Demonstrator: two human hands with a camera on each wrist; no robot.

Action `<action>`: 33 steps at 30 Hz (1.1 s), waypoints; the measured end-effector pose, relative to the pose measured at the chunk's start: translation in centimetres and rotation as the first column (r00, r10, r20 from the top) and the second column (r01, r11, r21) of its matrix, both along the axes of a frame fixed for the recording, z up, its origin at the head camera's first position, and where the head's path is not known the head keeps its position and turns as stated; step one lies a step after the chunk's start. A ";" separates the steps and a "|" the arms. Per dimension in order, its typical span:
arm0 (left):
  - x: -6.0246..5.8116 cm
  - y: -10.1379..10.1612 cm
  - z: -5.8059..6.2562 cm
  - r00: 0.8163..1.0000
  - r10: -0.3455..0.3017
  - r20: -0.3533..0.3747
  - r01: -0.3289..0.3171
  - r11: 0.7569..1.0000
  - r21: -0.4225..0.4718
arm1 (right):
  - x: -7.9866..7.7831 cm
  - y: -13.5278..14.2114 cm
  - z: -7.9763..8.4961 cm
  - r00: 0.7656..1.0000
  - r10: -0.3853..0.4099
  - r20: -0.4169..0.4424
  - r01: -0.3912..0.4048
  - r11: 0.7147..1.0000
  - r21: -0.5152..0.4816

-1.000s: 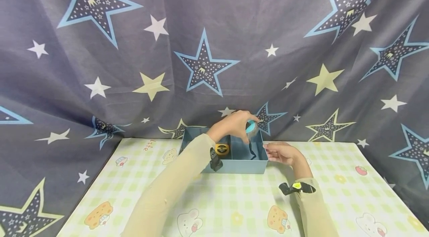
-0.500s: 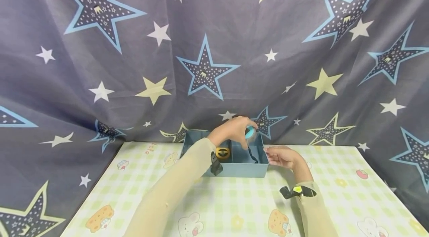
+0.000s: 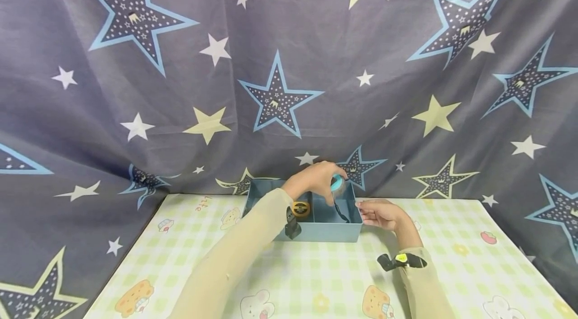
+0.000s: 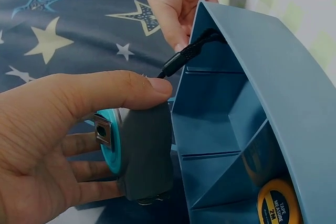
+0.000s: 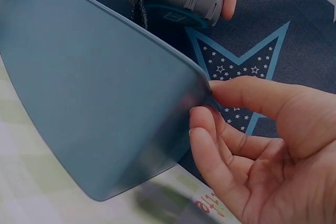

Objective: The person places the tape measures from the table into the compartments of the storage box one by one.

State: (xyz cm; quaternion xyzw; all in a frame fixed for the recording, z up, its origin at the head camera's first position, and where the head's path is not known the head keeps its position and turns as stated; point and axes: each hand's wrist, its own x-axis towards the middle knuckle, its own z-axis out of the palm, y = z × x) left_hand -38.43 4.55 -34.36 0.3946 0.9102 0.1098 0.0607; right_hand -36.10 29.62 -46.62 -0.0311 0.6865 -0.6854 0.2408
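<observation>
My left hand [image 3: 311, 179] holds a grey and turquoise tape measure [image 4: 147, 153] over the right compartment of a blue divided box [image 3: 322, 232]. The left wrist view shows its metal clip [image 4: 103, 130] and the thumb along its dark side. A black wrist strap [image 4: 181, 60] hangs from it into the box. At the box's right end, my right hand [image 5: 262, 145] pinches the rim between thumb and fingers. Left of the divider, a smaller yellow and black tape measure [image 4: 275, 203] lies inside the box. My left forearm hides part of the left compartment.
The box stands at the back of a table with a green checked cloth [image 3: 316, 274]. A dark star-patterned curtain [image 3: 289, 58] hangs close behind it.
The head view has tilted up slightly, so everything sits lower. Both hands keep their grips, and the strap's lower end has shifted a little to the right.
</observation>
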 end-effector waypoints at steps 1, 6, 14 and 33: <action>0.0 0.0 -0.1 1.000 0.002 0.001 -0.002 1.000 -0.002 | 0.0 -0.1 0.0 1.000 -0.002 0.002 0.002 1.000 0.001; 0.0 -0.1 -0.3 1.000 0.007 0.025 -0.007 1.000 -0.005 | 0.1 -0.3 0.0 1.000 0.000 0.007 0.000 1.000 -0.007; 0.0 0.0 -0.6 0.998 0.012 0.065 -0.012 1.000 -0.009 | 0.0 -0.4 -0.2 1.000 0.014 0.000 -0.014 1.000 -0.007; -1.0 0.0 -0.7 0.993 -0.057 0.102 0.058 0.998 -0.007 | -0.1 0.0 0.1 1.000 0.005 0.017 -0.004 1.000 -0.009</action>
